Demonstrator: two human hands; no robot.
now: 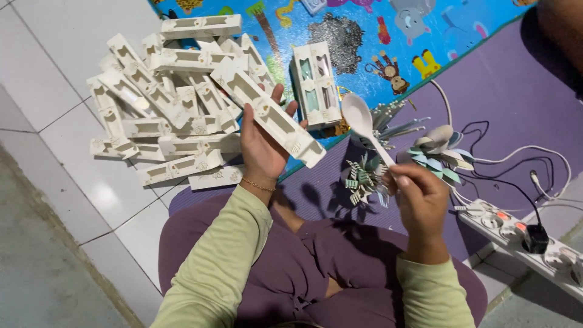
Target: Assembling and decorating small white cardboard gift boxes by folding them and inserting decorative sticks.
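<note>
My left hand (260,149) grips a long cream cardboard sleeve box (267,112) with cut-out windows, held tilted above my lap. My right hand (419,197) pinches the handle of a white plastic spoon (363,121), bowl pointing up and to the left, close to the box's lower end. Both arms wear pale green sleeves. My legs are in purple cloth below.
A heap of the same cream boxes (161,103) lies on the white tiled floor at left. Two filled boxes (316,82) rest on a colourful play mat. Piles of plastic cutlery (364,176) and spoons (437,149) lie on the purple mat. A power strip (522,237) with cables is at right.
</note>
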